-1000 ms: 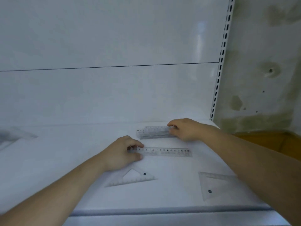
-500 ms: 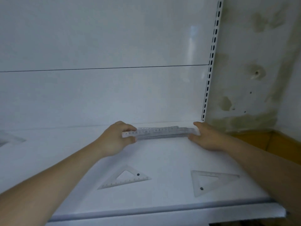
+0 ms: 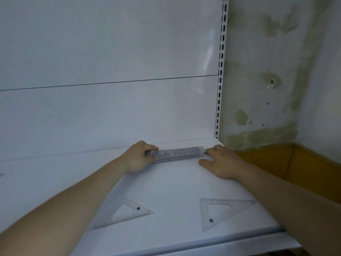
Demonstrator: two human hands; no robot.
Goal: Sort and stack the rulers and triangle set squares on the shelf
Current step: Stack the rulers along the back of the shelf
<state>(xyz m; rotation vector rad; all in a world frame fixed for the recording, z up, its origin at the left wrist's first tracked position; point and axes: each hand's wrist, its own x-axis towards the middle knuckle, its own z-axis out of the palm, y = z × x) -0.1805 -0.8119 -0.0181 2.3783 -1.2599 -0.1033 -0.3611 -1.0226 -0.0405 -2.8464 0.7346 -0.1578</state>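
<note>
On the white shelf (image 3: 175,183) the left hand (image 3: 137,158) curls fingers and thumb round the left end of the stack of rulers (image 3: 180,154), while the right hand (image 3: 220,162) lies nearly flat, fingertips against the stack's right end. The clear stack spans from one grip to the other; two set squares lie nearer the person, the left set square (image 3: 129,216) by the left forearm, the right set square (image 3: 221,212) beside the right forearm. Against half a second ago, the rulers seem more squared up, no top ruler jutting past the left fingers.

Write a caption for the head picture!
Left hand and right hand steady stacked rulers on the shelf, two set squares nearby.
</note>
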